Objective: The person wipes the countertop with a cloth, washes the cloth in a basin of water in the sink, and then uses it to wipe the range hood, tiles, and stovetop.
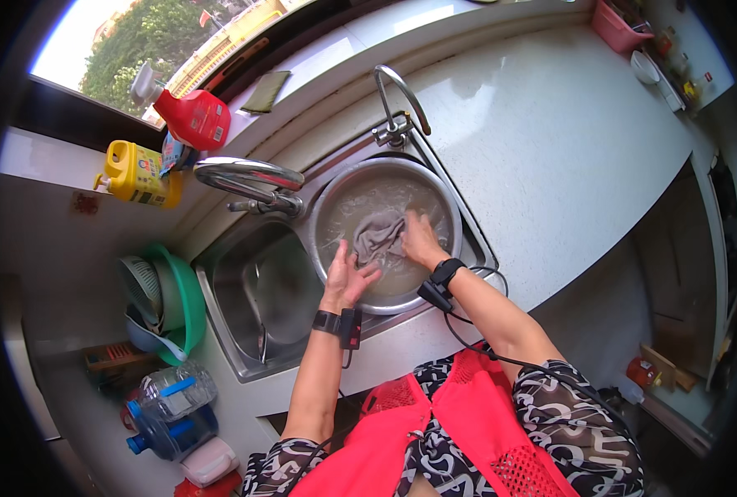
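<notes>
A round metal basin (458, 217) stands in the right bowl of the sink, holding cloudy greyish water. In the water lies a bunched grey cloth (378, 235), partly under the surface. My right hand (420, 240) grips the cloth's right side, its fingertips partly hidden by cloth and water. Just left of the cloth, my left hand (350, 277) is held over the basin's near left part, fingers spread and holding nothing. Both wrists wear black straps with small devices and cables.
Left of the basin is the other sink bowl (281, 290), with a curved chrome faucet (252, 178) behind it. A slim faucet (397, 108) rises beyond the basin. A red spray bottle (193, 118) and yellow jug (140, 174) stand by the window; a green basin (188, 302) and water bottles (173, 410) are at left.
</notes>
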`<state>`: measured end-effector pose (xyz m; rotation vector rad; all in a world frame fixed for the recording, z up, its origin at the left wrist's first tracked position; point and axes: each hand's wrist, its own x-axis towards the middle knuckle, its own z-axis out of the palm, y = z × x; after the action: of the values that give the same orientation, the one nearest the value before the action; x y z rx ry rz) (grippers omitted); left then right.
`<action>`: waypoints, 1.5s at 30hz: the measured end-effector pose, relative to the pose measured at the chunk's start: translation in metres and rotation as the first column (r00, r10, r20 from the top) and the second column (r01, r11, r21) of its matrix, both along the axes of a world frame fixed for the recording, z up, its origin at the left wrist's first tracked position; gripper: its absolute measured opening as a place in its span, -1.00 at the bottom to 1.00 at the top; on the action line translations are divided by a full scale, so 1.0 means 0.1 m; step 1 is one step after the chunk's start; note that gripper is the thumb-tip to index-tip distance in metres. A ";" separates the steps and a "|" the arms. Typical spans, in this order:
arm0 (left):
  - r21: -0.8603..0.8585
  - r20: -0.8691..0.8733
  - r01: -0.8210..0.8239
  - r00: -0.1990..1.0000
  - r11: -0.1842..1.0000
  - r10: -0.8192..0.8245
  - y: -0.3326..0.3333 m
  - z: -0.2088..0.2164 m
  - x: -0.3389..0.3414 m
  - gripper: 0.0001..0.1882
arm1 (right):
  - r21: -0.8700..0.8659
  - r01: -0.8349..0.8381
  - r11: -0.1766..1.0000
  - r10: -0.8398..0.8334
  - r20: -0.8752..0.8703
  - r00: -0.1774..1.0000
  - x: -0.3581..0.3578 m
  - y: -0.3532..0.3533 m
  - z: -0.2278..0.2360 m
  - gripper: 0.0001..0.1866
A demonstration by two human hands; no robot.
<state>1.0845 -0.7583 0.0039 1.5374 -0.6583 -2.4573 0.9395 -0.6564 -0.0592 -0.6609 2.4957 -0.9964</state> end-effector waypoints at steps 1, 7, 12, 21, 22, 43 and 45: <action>0.007 0.032 0.011 0.999 1.000 -0.011 0.03 0.00 -0.08 -0.29 | -0.099 -0.173 0.980 0.182 0.090 0.979 0.03 -0.03 -0.05 -0.62; -0.016 -0.536 0.113 0.838 0.993 -0.104 -0.40 -0.84 0.27 -0.62 | -0.457 -0.430 0.779 0.527 0.105 0.843 0.66 -0.28 0.75 -0.73; -0.047 -0.489 -0.073 0.871 0.996 0.041 0.20 -0.19 -0.27 -0.54 | -0.215 -0.343 0.914 0.249 -0.368 0.896 0.04 -0.47 -0.05 -0.70; 0.113 -0.639 0.096 0.769 0.989 -0.002 -0.32 -0.58 0.07 -0.61 | -0.445 -0.425 0.788 0.391 -0.171 0.905 0.64 -0.41 0.52 -0.76; 0.094 -0.398 -0.077 0.911 0.993 0.108 -0.06 -0.31 -0.14 -0.63 | -0.440 -0.409 0.799 0.375 -0.167 0.912 0.47 -0.41 0.44 -0.76; 0.213 -0.787 0.257 0.617 0.943 0.010 -0.64 -1.24 0.33 -0.57 | -0.283 -0.508 0.814 0.490 -0.138 0.861 0.63 -0.36 0.76 -0.76; -0.007 -0.378 -0.060 0.925 0.998 0.053 -0.12 -0.71 -0.16 -0.65 | -0.216 -0.333 0.918 0.301 -0.167 0.939 0.27 -0.40 0.30 -0.73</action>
<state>1.0689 -0.7707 -0.0672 1.0115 -0.5533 -2.5882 0.9661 -0.6969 -0.0287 -1.2017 2.2858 -1.1700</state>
